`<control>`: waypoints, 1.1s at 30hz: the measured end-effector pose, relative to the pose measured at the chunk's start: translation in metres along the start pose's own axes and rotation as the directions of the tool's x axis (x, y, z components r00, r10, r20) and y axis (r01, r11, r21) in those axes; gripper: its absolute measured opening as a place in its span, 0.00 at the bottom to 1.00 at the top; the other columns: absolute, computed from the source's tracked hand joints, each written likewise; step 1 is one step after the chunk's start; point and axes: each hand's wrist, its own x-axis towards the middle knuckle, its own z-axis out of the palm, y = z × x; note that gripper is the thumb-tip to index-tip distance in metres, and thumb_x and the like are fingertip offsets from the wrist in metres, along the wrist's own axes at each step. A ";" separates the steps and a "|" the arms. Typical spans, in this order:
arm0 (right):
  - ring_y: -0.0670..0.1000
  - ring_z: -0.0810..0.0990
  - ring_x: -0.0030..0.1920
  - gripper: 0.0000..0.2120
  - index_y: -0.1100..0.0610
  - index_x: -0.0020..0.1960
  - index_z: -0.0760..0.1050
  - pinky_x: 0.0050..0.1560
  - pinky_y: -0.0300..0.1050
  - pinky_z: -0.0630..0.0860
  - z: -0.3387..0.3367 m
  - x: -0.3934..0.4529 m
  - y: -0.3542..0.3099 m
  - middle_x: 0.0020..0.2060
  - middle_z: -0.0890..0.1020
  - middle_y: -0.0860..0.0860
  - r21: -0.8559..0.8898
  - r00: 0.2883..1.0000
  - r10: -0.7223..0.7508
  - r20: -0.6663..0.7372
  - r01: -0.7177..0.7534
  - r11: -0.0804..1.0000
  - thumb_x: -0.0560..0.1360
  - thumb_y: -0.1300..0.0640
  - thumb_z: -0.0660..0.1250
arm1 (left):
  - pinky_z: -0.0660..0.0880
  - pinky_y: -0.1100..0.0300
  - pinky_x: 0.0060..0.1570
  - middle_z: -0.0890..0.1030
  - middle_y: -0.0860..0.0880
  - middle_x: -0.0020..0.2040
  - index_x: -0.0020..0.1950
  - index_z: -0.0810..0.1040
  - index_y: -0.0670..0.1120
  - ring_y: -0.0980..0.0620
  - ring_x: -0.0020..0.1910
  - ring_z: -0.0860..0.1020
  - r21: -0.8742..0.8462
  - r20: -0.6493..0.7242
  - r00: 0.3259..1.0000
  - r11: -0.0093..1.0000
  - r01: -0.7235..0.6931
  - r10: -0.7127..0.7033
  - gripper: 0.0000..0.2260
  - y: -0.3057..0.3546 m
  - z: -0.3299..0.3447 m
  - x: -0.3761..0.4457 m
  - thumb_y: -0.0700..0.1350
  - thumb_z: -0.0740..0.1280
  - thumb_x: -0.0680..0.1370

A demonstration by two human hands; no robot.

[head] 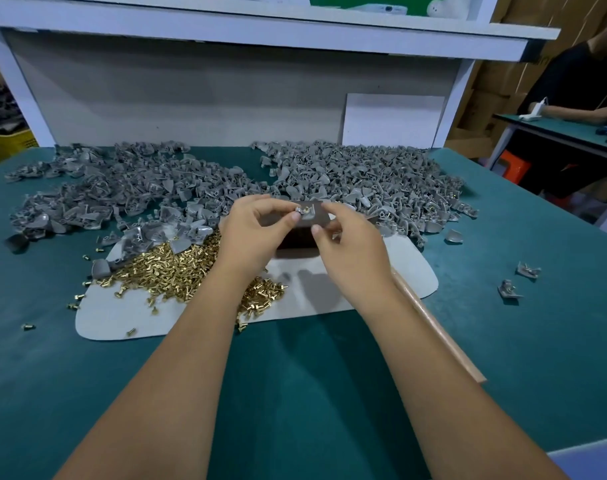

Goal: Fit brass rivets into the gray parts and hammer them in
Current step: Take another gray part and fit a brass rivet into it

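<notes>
green table mat (gray parts heaped), left hand and right hand pinching gray part

Gray part heaps crowd the far table; the near green mat looks open.

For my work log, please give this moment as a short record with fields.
left hand: pinches gray part on dark block
right hand: fingers at the part's right side
rivet: brass, sits in the part
rivet pile: on white mat, left of the block
wooden handle: lies under right forearm, not held
</notes>
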 end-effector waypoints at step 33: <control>0.47 0.75 0.54 0.15 0.49 0.58 0.78 0.52 0.45 0.73 0.049 0.007 -0.019 0.47 0.77 0.44 -0.090 0.874 -0.221 0.432 0.285 0.954 0.76 0.45 0.63 | 0.65 0.45 0.65 0.79 0.41 0.61 0.60 0.81 0.47 0.39 0.65 0.71 0.662 -0.353 0.896 0.606 0.442 -0.268 0.15 -0.021 -0.050 0.000 0.44 0.62 0.76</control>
